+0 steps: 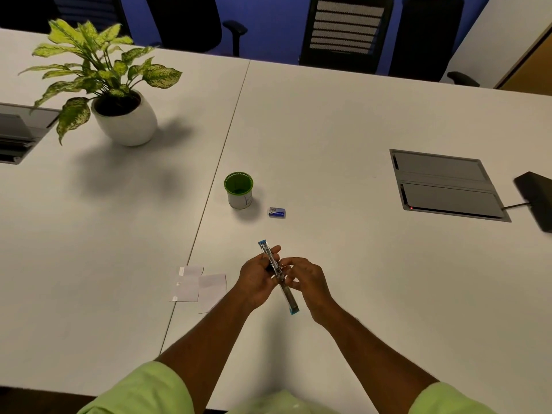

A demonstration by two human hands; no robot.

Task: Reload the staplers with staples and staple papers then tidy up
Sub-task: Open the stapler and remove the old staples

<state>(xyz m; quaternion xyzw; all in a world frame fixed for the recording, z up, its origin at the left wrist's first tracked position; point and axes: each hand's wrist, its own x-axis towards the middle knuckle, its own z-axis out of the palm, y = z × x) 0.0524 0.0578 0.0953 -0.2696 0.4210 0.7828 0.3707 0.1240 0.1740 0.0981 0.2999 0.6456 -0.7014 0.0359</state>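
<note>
Fingers: both hands hold the opened stapler up over the worktop. Left hand fingers wrap its middle; right hand fingers pinch at its side.
Stapler line: long way points away from the person, blue tip far, other end near.
Worktop: big, white, with a potted plant.
Papers: flat, just left of the hands.
Cup: green, farther off.
Staple box: small, beyond the hands, nearer the right one, I think.
</note>
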